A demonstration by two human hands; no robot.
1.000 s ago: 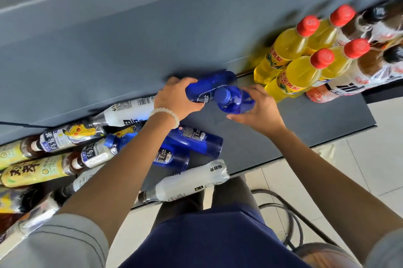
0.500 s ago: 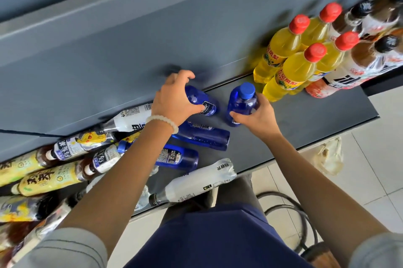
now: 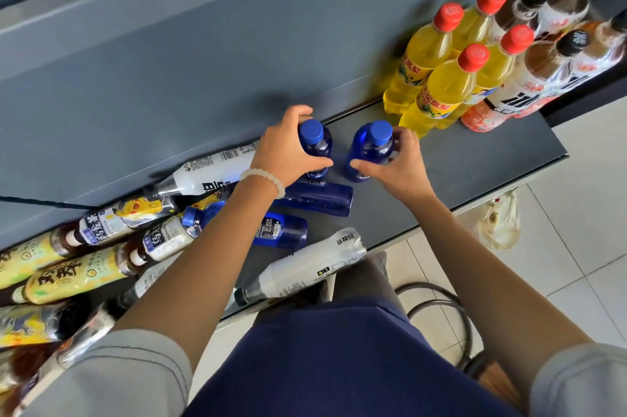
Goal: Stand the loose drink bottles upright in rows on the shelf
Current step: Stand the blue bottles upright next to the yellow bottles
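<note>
Two blue bottles are held upright on the shelf (image 3: 481, 158), just left of the yellow bottles (image 3: 437, 77) — the left blue bottle (image 3: 317, 145) gripped by the left hand (image 3: 288, 151), the right blue bottle (image 3: 371, 151) by the right hand (image 3: 397, 162). Either could be toppled by a hasty release or by an arm brushing the lying bottles nearby — both are translucent blue, blue-capped.

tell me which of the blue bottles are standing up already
Two: the blue bottle under the left hand at and the one in the right hand at, caps pointing up. The other blue bottles lie on their sides nearer the shelf's front edge.
</note>
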